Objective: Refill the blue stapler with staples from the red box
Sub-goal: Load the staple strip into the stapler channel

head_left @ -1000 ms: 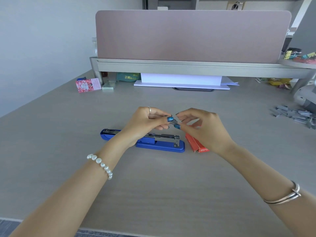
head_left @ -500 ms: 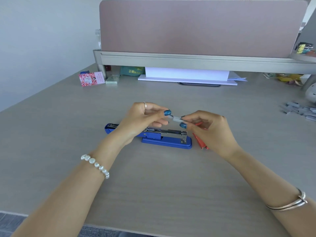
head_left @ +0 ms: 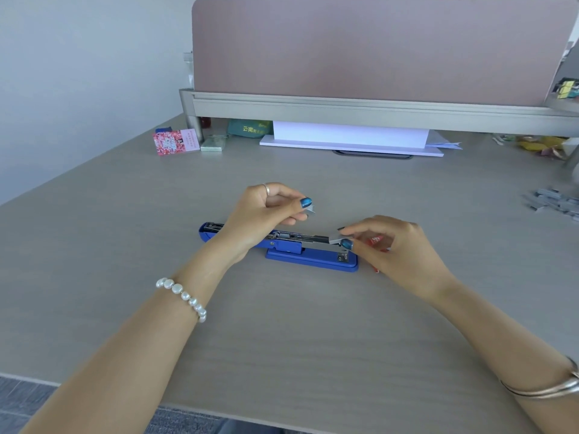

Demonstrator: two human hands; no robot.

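Note:
The blue stapler (head_left: pixel 310 256) lies open on the grey desk, its lid folded back to the left and its metal staple channel exposed. My left hand (head_left: pixel 263 214) hovers above its middle, pinching a short piece of staple strip (head_left: pixel 311 209). My right hand (head_left: pixel 394 245) pinches a second, longer staple strip (head_left: pixel 337 237) right at the front end of the channel. The red box (head_left: pixel 374 241) lies behind my right hand, mostly hidden by the fingers.
A raised shelf with a pink partition (head_left: pixel 376 51) crosses the back of the desk, with white paper (head_left: pixel 349 136) under it. A pink card box (head_left: pixel 175 142) stands at the back left. Loose staple strips (head_left: pixel 554 202) lie at the far right.
The single staple strip held between both hands has split into two pieces. My hands moved apart, the right one dropping to the stapler's front end.

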